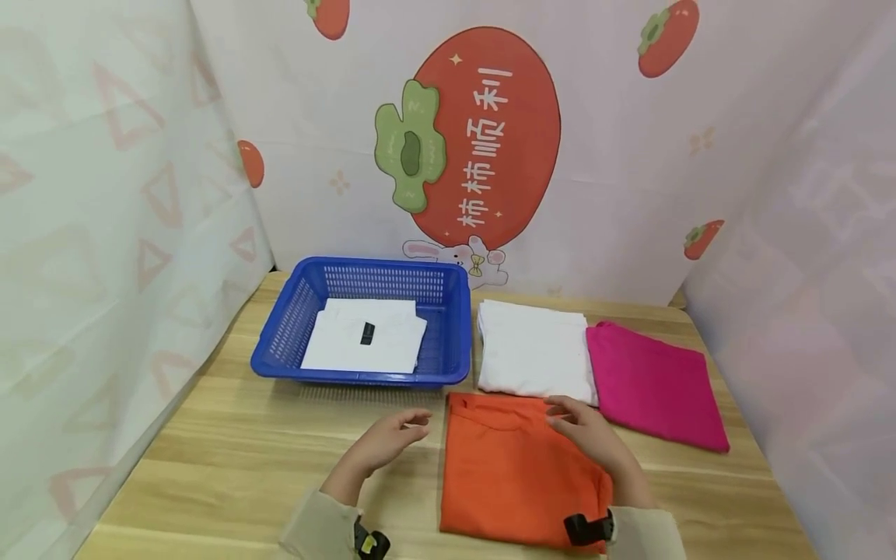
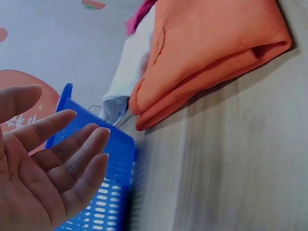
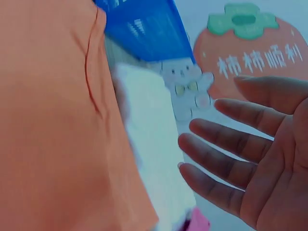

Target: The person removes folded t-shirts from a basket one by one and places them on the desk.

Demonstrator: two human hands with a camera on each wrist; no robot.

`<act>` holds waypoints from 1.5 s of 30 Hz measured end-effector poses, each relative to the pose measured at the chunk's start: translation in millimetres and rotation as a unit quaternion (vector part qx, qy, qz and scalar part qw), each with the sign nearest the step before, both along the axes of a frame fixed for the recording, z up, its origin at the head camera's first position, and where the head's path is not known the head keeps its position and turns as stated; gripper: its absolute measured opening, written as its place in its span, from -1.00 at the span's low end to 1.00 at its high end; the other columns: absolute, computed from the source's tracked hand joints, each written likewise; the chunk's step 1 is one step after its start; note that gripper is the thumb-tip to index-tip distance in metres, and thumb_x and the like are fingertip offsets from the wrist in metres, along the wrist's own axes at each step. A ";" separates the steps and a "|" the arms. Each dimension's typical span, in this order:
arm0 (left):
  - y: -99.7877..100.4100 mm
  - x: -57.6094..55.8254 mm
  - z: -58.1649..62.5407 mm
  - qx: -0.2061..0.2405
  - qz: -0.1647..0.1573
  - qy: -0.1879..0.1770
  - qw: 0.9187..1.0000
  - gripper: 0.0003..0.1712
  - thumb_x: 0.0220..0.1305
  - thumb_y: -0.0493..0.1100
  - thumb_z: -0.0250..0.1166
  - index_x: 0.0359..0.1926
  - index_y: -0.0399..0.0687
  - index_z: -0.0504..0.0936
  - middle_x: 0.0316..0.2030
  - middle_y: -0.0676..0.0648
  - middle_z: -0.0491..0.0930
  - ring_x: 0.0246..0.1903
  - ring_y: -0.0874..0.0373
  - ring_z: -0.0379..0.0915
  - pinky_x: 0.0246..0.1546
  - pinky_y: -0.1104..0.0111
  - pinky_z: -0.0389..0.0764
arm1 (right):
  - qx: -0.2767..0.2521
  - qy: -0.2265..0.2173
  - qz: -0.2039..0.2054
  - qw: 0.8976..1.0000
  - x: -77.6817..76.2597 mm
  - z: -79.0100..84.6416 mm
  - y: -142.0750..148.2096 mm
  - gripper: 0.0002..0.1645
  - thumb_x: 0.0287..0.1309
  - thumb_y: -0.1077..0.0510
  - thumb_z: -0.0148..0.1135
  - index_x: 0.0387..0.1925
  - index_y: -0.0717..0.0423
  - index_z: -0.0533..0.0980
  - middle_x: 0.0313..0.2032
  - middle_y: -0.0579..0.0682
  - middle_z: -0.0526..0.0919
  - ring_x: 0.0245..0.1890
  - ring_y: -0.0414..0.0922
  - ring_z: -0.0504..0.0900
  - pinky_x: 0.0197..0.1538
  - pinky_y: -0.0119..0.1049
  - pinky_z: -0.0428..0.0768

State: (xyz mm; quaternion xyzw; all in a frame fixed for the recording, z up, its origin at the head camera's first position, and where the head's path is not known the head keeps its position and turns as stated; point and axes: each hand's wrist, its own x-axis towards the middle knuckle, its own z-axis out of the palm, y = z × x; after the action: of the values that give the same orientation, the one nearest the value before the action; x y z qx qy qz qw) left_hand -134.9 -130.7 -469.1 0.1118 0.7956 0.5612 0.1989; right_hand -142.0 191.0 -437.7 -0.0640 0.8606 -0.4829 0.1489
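Observation:
A folded orange shirt (image 1: 511, 474) lies flat on the table, its neckline toward the back. My left hand (image 1: 388, 442) hovers just left of it, fingers relaxed and holding nothing. Over the shirt's right side is my right hand (image 1: 591, 434), also without anything in it. In the left wrist view, the loosely spread fingers (image 2: 79, 159) show beside the layered edge of the orange shirt (image 2: 216, 53). The right wrist view has the other palm (image 3: 284, 178) facing the orange shirt (image 3: 53, 125), apart from it.
At the back left stands a blue basket (image 1: 458, 342) holding a folded white garment (image 1: 392, 350) with a black tag. Right of the basket lies a folded white cloth (image 1: 535, 346), with a folded magenta garment (image 1: 658, 389) beside it. A printed curtain (image 1: 609, 194) closes off the table's back.

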 end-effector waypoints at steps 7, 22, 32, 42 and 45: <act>-17.7 -3.7 14.8 0.063 0.036 -0.001 0.997 -0.52 0.23 -0.10 0.03 0.10 -0.29 0.32 0.00 -0.25 0.37 -0.06 -0.15 0.31 -0.06 0.09 0.32 | -0.094 0.025 0.074 0.993 -18.7 -3.3 -49.5 -0.59 0.14 0.11 0.03 0.02 0.20 0.35 -0.10 0.12 0.46 -0.09 0.04 0.42 -0.07 -0.07 0.38; -62.5 -40.1 35.6 0.020 0.105 0.059 0.993 -0.59 0.24 -0.11 0.01 0.07 -0.20 0.37 0.01 -0.23 0.37 -0.03 -0.06 0.30 -0.01 0.10 0.27 | -0.245 -0.039 0.081 0.965 -67.3 6.9 -116.4 -0.54 0.16 0.13 -0.02 0.00 0.39 0.28 -0.03 0.29 0.39 -0.08 0.16 0.40 -0.08 -0.12 0.41; -105.6 -70.0 27.8 -0.035 0.180 0.033 0.983 -0.55 0.28 -0.09 -0.06 0.11 -0.27 0.30 0.08 -0.25 0.28 0.06 -0.09 0.17 0.01 0.12 0.25 | -0.254 -0.079 0.083 0.960 -98.7 12.5 -151.5 -0.63 0.19 0.22 -0.10 -0.01 0.35 0.29 0.02 0.26 0.34 0.00 0.10 0.36 -0.01 -0.17 0.37; -125.5 -112.7 23.9 -0.113 0.182 -0.042 0.976 -0.49 0.28 -0.10 -0.10 0.13 -0.39 0.22 0.10 -0.36 0.20 0.08 -0.20 0.10 -0.02 0.09 0.27 | -0.226 -0.124 0.037 0.966 -110.5 23.3 -177.7 -0.59 0.16 0.30 -0.09 0.03 0.44 0.22 0.06 0.32 0.24 0.02 0.15 0.31 0.04 -0.06 0.28; -132.8 -131.0 13.7 -0.178 0.177 -0.069 0.966 -0.48 0.25 -0.10 -0.09 0.12 -0.40 0.23 0.10 -0.36 0.18 0.08 -0.22 0.08 -0.02 0.06 0.24 | -0.218 -0.134 0.010 0.967 -120.2 8.5 -186.1 -0.59 0.13 0.29 -0.04 0.01 0.42 0.25 0.07 0.29 0.25 0.04 0.17 0.27 0.04 -0.04 0.27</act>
State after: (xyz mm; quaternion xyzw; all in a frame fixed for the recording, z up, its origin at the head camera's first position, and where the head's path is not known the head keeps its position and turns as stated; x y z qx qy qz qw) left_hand -265.9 -263.5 -455.4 -0.1066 0.8744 0.4427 0.1675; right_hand -262.2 4.9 -429.1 -0.0381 0.7060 -0.6615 0.2501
